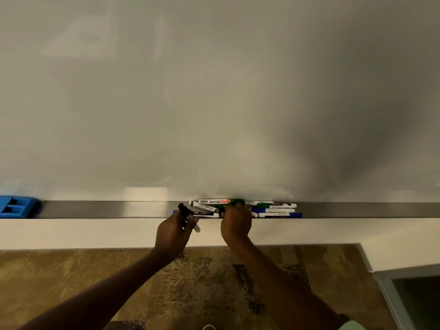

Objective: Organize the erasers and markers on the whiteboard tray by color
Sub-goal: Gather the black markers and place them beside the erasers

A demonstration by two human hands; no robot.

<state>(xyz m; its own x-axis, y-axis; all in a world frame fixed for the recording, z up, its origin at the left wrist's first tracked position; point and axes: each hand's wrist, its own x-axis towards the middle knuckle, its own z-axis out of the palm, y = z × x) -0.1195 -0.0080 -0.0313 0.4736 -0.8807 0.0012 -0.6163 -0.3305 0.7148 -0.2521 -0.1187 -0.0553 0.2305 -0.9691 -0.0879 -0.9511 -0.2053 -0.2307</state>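
A pile of several markers [273, 209] with green, blue and black caps lies on the metal whiteboard tray [107, 209], in the middle. My left hand [172, 234] holds a black-capped marker [187, 215] just in front of the tray's edge. My right hand [235, 223] reaches into the pile with its fingers on a green-capped marker [234, 202]; whether it grips that marker is hidden by the fingers. A blue eraser [17, 207] rests on the tray at the far left.
The whiteboard [214, 91] fills the upper view. Below the tray runs a white ledge [71, 233]. Patterned brown flooring [202, 282] lies beneath. A framed glass panel [414, 301] stands at the lower right.
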